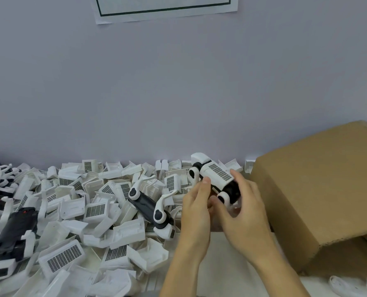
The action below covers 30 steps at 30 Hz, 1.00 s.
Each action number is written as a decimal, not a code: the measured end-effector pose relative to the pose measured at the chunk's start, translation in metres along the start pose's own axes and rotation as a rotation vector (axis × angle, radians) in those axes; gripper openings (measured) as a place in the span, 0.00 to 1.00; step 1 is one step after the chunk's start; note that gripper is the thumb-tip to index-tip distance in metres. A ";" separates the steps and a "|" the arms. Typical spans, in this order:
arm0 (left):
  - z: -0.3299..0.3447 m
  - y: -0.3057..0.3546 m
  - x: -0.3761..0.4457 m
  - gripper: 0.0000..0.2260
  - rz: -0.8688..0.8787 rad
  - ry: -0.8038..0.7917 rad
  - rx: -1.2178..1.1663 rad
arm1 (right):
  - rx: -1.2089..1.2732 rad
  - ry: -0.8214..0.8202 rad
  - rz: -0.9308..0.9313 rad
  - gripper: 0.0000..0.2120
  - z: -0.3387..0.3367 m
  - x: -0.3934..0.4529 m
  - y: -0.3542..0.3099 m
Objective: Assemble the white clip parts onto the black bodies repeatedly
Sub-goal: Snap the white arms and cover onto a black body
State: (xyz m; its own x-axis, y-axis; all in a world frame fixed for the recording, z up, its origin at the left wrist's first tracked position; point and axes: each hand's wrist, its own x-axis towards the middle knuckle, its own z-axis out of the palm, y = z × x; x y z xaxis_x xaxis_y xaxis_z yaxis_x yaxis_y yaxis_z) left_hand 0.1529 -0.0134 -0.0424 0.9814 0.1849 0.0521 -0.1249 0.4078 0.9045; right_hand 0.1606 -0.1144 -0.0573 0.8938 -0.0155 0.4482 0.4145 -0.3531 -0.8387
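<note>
head view, left to right: at the far left edge a glossy black body [13,230] with a red spot lies tilted among the parts, a white piece clipped at its lower end. across the table spreads a deep heap of white clip parts [88,202], matte moulded plastic shells, boxy and angled, many with a fine dark grid panel on one face. near the middle of the heap rests another black body [145,202], smooth and elongated, with curved white arms on round pivots. your left hand [196,209] rises from below, thumb pressed against the white shell of the assembly [218,177] you hold above the heap. your right hand [245,207] curls its fingers round the assembly's black end. at the right sits a plain brown cardboard box [319,189], flat-sided and matte.
</note>
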 end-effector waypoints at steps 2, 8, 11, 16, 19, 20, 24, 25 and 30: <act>0.003 0.001 -0.001 0.17 0.015 0.006 0.009 | 0.095 0.120 0.028 0.27 -0.002 0.002 0.001; -0.002 0.000 0.003 0.10 0.321 0.271 0.318 | 0.229 0.258 0.187 0.11 -0.009 0.006 0.000; -0.003 0.002 0.001 0.05 0.441 0.313 0.378 | 0.366 0.265 0.301 0.07 -0.010 0.008 -0.003; -0.003 -0.002 -0.001 0.20 0.347 0.162 0.314 | 0.484 0.243 0.434 0.16 -0.016 0.010 -0.001; -0.003 -0.002 -0.001 0.17 0.309 0.089 0.282 | 0.522 0.185 0.447 0.18 -0.016 0.011 -0.002; -0.003 -0.001 -0.001 0.15 0.313 0.097 0.286 | 0.522 0.169 0.449 0.19 -0.015 0.011 -0.002; -0.001 0.004 -0.002 0.17 0.310 0.109 0.235 | 0.555 0.125 0.449 0.19 -0.015 0.010 0.000; -0.001 0.005 -0.003 0.17 0.311 0.104 0.210 | 0.580 0.112 0.451 0.19 -0.015 0.010 -0.001; -0.006 0.006 0.000 0.14 0.287 0.145 0.069 | 0.701 0.093 0.438 0.12 -0.015 0.008 -0.002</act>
State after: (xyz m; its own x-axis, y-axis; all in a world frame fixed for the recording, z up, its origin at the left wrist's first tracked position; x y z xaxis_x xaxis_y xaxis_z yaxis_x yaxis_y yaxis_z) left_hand 0.1514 -0.0052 -0.0395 0.8757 0.4113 0.2529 -0.3786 0.2601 0.8883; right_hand 0.1643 -0.1276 -0.0476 0.9939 -0.1045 0.0345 0.0708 0.3669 -0.9276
